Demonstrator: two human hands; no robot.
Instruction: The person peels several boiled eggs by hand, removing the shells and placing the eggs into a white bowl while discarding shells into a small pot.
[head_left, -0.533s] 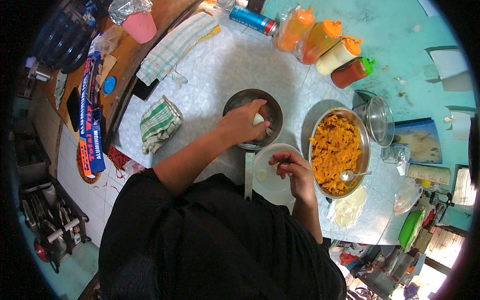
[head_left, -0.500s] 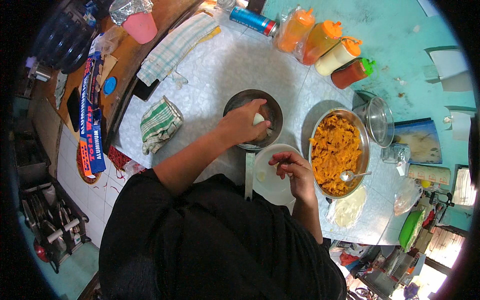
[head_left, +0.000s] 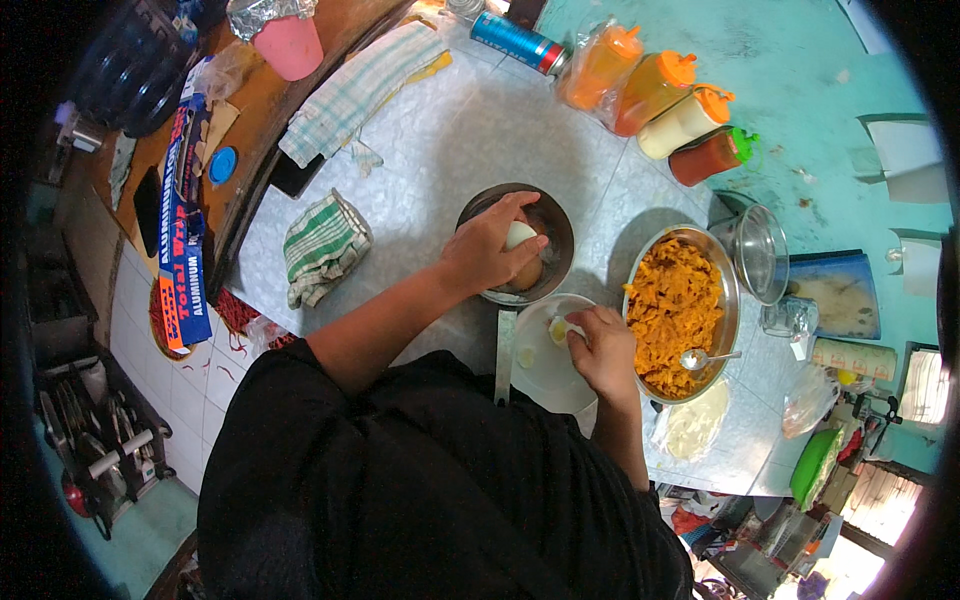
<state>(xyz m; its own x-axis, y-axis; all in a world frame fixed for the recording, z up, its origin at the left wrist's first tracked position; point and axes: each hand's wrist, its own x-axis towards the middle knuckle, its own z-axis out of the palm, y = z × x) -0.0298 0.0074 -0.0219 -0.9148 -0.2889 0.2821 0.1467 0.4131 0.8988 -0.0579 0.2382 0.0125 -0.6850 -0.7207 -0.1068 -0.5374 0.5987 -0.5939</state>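
My left hand is closed around a smooth white egg, holding it over a dark metal pot. Below the egg, a brownish egg shows partly inside the pot. My right hand hangs over a white plate, its fingers curled in and tips drawn toward each other. A small pale yellowish piece is right at those fingertips; whether they grip it cannot be told. Another pale piece lies on the plate. The pot's flat handle points toward my body.
To the right stands a metal bowl of orange mash with a spoon. Squeeze bottles and a gas canister line the wall side. A folded green-striped cloth lies left; a clear bowl stands far right.
My right hand has lowered toward the plate, its fingers turning downward. A yellowish piece now shows at its fingertips. My left hand keeps the egg above the pot. The view has shifted slightly.
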